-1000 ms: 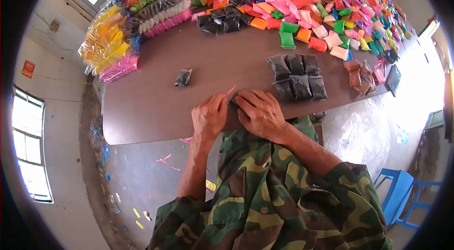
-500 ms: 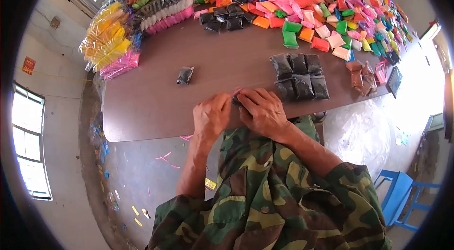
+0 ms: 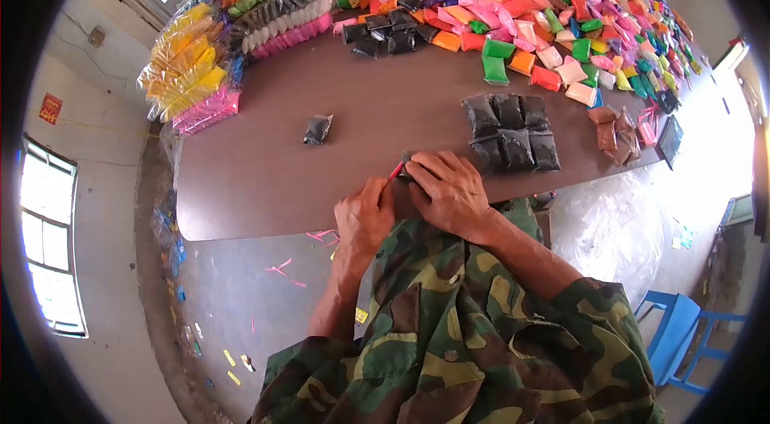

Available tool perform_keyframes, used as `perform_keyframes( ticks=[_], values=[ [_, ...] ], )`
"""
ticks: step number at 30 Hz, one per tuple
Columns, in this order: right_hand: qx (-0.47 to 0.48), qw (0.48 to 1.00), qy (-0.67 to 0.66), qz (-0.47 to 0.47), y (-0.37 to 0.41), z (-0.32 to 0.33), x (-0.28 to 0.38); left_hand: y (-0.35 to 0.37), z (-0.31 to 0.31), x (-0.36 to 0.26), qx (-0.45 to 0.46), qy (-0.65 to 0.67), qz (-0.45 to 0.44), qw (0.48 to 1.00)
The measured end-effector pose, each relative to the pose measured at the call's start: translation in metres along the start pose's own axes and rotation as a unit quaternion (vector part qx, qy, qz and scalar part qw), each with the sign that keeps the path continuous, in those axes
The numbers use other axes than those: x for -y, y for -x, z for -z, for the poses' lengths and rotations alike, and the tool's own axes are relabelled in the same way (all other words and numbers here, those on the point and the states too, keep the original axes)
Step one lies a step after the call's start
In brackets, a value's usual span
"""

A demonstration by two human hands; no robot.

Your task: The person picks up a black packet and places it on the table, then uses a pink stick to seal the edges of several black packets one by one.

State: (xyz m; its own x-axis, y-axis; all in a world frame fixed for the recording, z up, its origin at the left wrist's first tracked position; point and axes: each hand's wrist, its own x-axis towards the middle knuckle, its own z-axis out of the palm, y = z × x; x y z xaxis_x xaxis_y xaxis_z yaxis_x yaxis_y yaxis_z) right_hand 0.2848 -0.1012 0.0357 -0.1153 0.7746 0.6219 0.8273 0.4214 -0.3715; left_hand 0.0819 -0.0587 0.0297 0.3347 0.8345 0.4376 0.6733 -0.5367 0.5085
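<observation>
At the table's front edge, my left hand is closed in a pinch on a thin pink strip. The strip slants up toward a small black packet, mostly covered by the fingers of my right hand. My right hand grips that packet against the tabletop. Another black packet lies alone, up and left of my hands. Beyond my right hand, several black packets sit in two neat rows.
Small coloured packets are heaped at the back of the brown table. Clear bags of sorted packets stand at left, brown packets at right. Pink strips litter the floor; a blue stool stands at lower right.
My left hand has moved down, toward my body, and more of the pink strip shows between my hands. My right hand has stayed nearly in place on the black packet.
</observation>
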Motion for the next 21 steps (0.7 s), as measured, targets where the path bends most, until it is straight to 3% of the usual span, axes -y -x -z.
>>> perform_keyframes(
  ticks=[4, 7, 16, 19, 21],
  values=[
    [-0.002, 1.0, -0.004, -0.008, 0.0, -0.002, 0.0, -0.012, -0.003, 0.011, -0.005, -0.04, 0.008, 0.999],
    [-0.005, 1.0, -0.005, -0.012, 0.003, -0.003, 0.0, -0.008, 0.005, -0.007, -0.016, 0.01, 0.052, 0.998],
    [-0.006, 0.999, -0.018, -0.028, 0.001, -0.003, 0.0, -0.004, 0.005, 0.005, 0.011, -0.06, 0.043, 0.997],
    [-0.008, 0.999, -0.017, -0.034, 0.004, -0.003, 0.001, 0.0, 0.012, -0.01, -0.004, -0.002, 0.067, 0.998],
    [-0.013, 0.999, -0.019, -0.03, 0.002, -0.004, 0.0, 0.01, 0.002, -0.015, -0.02, -0.001, 0.031, 0.999]
  ],
)
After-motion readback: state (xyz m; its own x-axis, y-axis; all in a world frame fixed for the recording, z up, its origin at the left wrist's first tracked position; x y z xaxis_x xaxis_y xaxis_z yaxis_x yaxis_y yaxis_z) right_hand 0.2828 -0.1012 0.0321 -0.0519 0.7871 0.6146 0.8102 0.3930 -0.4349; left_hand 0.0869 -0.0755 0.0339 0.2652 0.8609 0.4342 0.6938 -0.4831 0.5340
